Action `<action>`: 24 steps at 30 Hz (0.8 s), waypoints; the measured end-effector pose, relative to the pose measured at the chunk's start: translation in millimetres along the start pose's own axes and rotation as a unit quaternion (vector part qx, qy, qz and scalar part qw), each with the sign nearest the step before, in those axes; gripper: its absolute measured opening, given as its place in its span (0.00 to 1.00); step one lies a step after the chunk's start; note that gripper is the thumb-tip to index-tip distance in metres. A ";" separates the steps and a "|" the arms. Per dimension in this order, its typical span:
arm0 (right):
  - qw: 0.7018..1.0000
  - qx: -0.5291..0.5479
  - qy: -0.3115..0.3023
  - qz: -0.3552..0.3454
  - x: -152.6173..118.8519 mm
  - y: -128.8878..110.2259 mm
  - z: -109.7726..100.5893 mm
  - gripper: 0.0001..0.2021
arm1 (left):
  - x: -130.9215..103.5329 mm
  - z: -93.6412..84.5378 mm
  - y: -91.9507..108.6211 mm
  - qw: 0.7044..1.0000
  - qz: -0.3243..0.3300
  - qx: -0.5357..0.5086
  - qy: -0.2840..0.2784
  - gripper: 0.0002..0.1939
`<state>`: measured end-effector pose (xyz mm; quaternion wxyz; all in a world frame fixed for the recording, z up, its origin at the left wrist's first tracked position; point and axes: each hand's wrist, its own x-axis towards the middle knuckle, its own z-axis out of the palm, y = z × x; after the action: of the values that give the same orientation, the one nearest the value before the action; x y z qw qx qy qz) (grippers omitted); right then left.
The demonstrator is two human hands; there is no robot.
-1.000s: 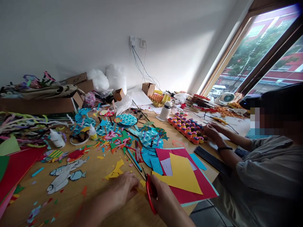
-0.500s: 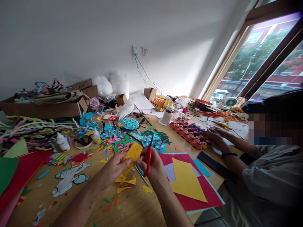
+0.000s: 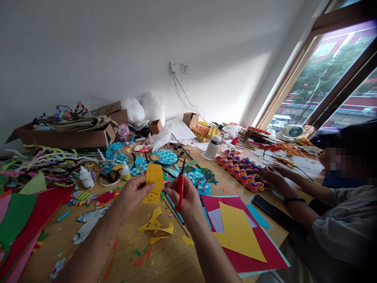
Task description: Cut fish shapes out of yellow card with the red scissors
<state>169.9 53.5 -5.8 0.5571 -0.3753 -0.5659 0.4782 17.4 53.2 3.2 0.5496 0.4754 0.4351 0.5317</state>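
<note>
My left hand pinches a yellow paper piece with a fish outline drawn on it, held upright above the table. My right hand is closed round red-handled scissors, whose dark blades point up and away from me. The scissors are apart from the paper, just to its right. Below both hands lie yellow paper scraps. On the table to the left are white paper fish with dark outlines, partly covered by my left arm.
At right lies a red sheet with a yellow sheet on it. Glue bottles, pipe cleaners and a cardboard box stand at left. Beyond, a painted egg tray lies by a co-worker's hands.
My left hand has turned the yellow piece upright and moved it left, away from the scissors. The scissors stay in my right hand. The camera view has shifted slightly.
</note>
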 end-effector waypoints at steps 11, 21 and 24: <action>0.994 0.096 0.041 0.019 -2.4 -3.9 17.2 0.09 | -5.1 4.1 0.3 0.995 0.052 -0.073 0.041 0.09; 0.997 0.080 0.000 -0.006 4.9 -11.4 20.5 0.12 | -6.8 -1.3 11.6 0.996 0.032 0.081 -0.007 0.05; 0.999 0.029 -0.019 0.002 -6.2 -11.3 20.9 0.11 | -10.3 0.9 16.8 0.992 0.057 0.090 0.070 0.06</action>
<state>151.0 42.1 5.0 0.5557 -0.3506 -0.5614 0.5030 14.8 42.5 19.6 0.4415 0.5088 0.4906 0.5527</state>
